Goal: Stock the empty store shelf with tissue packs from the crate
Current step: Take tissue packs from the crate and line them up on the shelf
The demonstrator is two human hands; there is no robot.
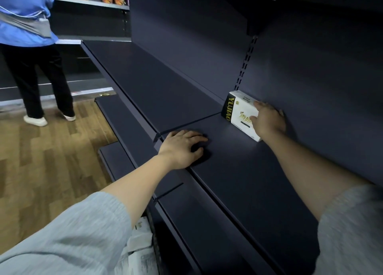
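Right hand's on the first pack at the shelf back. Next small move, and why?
Probably let go and draw the right hand back for another: the tissue pack already sits against the back panel at the shelf's left end. Left hand rests flat on the shelf.

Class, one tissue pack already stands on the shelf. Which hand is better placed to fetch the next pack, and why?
Left, probably. The left hand rests flat and empty on the shelf, nearer the white packs below; the right hand touches the tissue pack.
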